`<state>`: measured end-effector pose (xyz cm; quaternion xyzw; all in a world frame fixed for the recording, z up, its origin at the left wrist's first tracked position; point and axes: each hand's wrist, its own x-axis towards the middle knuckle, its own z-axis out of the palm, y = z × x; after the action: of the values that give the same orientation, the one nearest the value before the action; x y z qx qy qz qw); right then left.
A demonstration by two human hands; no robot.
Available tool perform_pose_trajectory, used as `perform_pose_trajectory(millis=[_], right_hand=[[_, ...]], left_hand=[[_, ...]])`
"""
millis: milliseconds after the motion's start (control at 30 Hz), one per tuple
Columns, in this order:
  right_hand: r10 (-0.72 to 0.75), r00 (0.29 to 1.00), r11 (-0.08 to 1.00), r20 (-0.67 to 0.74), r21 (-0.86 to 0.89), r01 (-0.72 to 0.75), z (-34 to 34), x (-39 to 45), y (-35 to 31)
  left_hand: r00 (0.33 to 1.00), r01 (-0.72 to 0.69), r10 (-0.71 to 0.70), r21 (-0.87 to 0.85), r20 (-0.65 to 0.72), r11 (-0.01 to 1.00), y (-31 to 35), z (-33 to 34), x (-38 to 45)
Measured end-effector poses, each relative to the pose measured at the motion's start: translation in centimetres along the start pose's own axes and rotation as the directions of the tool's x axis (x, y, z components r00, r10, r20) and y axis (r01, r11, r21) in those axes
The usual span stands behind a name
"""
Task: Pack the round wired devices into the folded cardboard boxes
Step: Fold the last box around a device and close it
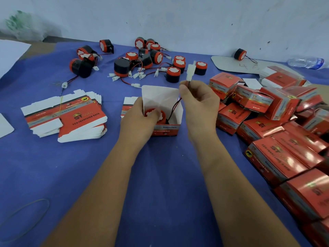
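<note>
So this is the tuck-the-wire-in step. One round device (154, 114) is already sitting down in the open box (164, 111), which stands on the blue table (160, 175) roughly mid-table, between the stack of flat unfolded boxes (71, 116) toward the left edge and the heap of packed boxes (277, 132) along the right edge.

The left hand (138, 120) is curled round the near-left side of the box, thumb over the rim and pressing on the device's red top, so it's steadying both. The right hand (199, 106) is pinching the red-and-black wire (175, 106) just below its white connector (190, 71), which is held up above the box with the wire running down inside.

Next move, I reckon: fold or coil that wire and drop the connector in beside the device so nothing pokes out, then close the top flap (158, 95), which is standing upright at the back. The wire looks springy, so it could pop out before the flap shuts.

Plenty of loose devices (151, 59) are waiting along the far edge, so the job seems a fair way from done.
</note>
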<state>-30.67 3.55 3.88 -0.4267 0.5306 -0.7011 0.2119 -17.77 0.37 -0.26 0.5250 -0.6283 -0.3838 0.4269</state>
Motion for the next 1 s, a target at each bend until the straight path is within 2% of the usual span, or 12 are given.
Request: perform_pose_trajectory(millis=[100,167,233,333,367,433,467,500,600,767,900,1000], right_hand=[[-0.359,0.932,0.894,-0.06,-0.309,0.324,0.0,-0.8,0.2],[-0.525,0.851,0.77,0.03,-0.41,0.489,0.1,-1.5,0.5],[-0.577,0.802,0.694,0.156,-0.425,0.582,0.7,-2.2,0.3],[-0.528,0.788,0.663,0.317,-0.426,0.616,1.5,-2.9,-0.3],[-0.472,0.811,0.714,0.346,-0.39,0.581,1.6,-2.9,-0.4],[-0.282,0.895,0.885,0.346,-0.267,0.382,1.5,-2.7,-0.8],[-0.205,0.924,0.928,0.324,-0.237,0.289,1.3,-2.4,-0.8],[-0.179,0.938,0.932,0.298,-0.254,0.258,1.0,-2.1,-0.7],[-0.195,0.941,0.857,0.278,-0.417,0.301,0.0,-1.1,0.0],[-0.162,0.913,0.679,0.373,-0.629,0.378,-1.1,-0.4,1.4],[-0.308,0.871,0.595,0.383,-0.637,0.49,-1.6,-0.2,1.2],[-0.299,0.859,0.603,0.416,-0.616,0.507,-2.1,0.1,1.1]], left_hand=[[0.999,-0.01,0.01,0.008,-0.04,1.0,0.0,0.3,0.0],[0.998,-0.024,0.025,0.027,-0.063,0.999,0.0,0.4,0.0],[0.997,-0.039,0.042,0.049,-0.061,0.998,-0.1,0.6,0.2],[0.997,-0.051,0.058,0.108,-0.058,0.993,-0.2,0.6,0.4],[0.997,-0.057,0.062,0.098,-0.045,0.994,-0.2,0.7,0.5],[0.999,-0.042,0.043,0.075,-0.002,0.996,0.1,0.6,0.4],[0.999,-0.034,0.034,0.067,0.005,0.997,0.3,0.5,0.2],[0.999,-0.034,0.034,0.049,-0.001,0.998,0.3,0.4,0.1],[1.0,-0.024,0.025,0.022,-0.016,0.999,0.5,0.2,-0.3],[0.999,0.003,0.0,0.06,-0.053,0.998,1.1,0.2,-0.3],[0.995,-0.001,0.003,0.018,-0.096,1.0,1.0,0.0,-0.5],[0.99,-0.016,0.014,-0.015,-0.143,1.0,0.8,-0.1,-0.4]])
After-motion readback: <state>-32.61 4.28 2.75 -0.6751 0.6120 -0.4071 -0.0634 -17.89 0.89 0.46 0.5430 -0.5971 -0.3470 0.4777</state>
